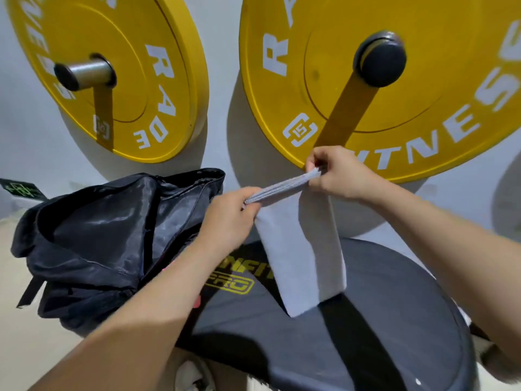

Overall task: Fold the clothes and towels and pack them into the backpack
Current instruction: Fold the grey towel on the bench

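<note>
A folded white towel (301, 249), soft, light and probably limp, is pinched at its top corners by the left hand (234, 215) and right hand (335, 173), just right of the open backpack (98, 235).

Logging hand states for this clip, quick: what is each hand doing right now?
Left hand: closed, pinching the near end of the folded white towel.
Right hand: closed, pinching the far end of the same towel.

Two yellow plates (135, 38) (324, 80); one towel (304, 249); one backpack (98, 235); two hands (228, 218) (338, 173); one pad (366, 334).
</note>
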